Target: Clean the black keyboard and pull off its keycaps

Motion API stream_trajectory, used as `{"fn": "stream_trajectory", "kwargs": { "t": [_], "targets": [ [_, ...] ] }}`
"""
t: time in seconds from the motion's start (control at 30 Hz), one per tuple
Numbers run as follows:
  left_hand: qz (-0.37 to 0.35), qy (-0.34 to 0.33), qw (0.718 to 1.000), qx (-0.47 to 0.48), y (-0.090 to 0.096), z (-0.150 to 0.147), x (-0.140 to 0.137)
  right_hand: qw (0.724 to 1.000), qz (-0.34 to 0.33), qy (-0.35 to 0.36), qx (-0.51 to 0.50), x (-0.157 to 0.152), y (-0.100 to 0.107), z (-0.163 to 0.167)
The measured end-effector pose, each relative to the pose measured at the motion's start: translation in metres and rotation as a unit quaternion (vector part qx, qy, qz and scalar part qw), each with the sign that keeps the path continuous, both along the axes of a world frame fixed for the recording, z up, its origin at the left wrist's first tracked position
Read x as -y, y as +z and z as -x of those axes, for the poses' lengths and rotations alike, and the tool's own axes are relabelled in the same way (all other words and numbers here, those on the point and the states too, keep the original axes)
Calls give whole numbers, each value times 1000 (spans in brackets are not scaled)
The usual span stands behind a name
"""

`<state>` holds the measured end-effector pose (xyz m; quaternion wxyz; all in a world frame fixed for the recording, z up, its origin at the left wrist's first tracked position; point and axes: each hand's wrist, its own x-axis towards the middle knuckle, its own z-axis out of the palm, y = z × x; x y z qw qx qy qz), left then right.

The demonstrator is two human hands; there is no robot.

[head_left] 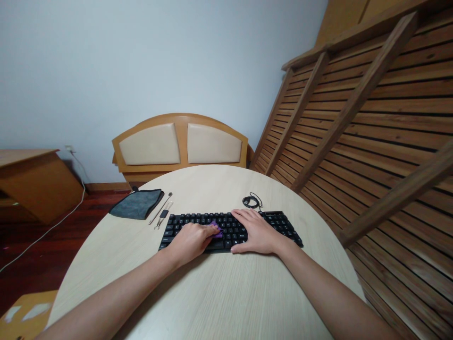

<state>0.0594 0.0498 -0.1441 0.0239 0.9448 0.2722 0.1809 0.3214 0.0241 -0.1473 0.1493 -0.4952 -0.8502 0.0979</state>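
Observation:
A black keyboard lies on the round table in front of me. My left hand is closed over its middle keys, with the fingertips pressing a small, soft purple lump onto them. Whether the lump is cleaning gel or cloth I cannot tell. Toward the keyboard's right part rests my right hand, fingers and thumb spread across the keys and the front edge, holding nothing. Part of the keys is hidden under both hands.
On the pale round table, a folded grey cloth, a thin rod and a wire keycap puller lie left of the keyboard. A coiled black cable sits behind it. Wooden slats lean at the right.

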Motion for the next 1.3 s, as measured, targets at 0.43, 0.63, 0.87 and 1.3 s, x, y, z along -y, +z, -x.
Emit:
{"fn": "stream_trajectory", "kwargs": {
  "t": [0.43,0.63,0.87,1.3],
  "targets": [
    [20,-105,993,-44,16,9,2,1000,-3,5,-4,-1,-2,-1],
    [59,-144,987,-48,24,20,-4,1000,-2,3,-1,1,0,0],
    [28,58,997,48,10,13,-21,1000,-2,1,7,1,1,3],
    [22,79,996,-36,5,-9,-8,1000,-10,-1,7,0,0,4]
  ]
}}
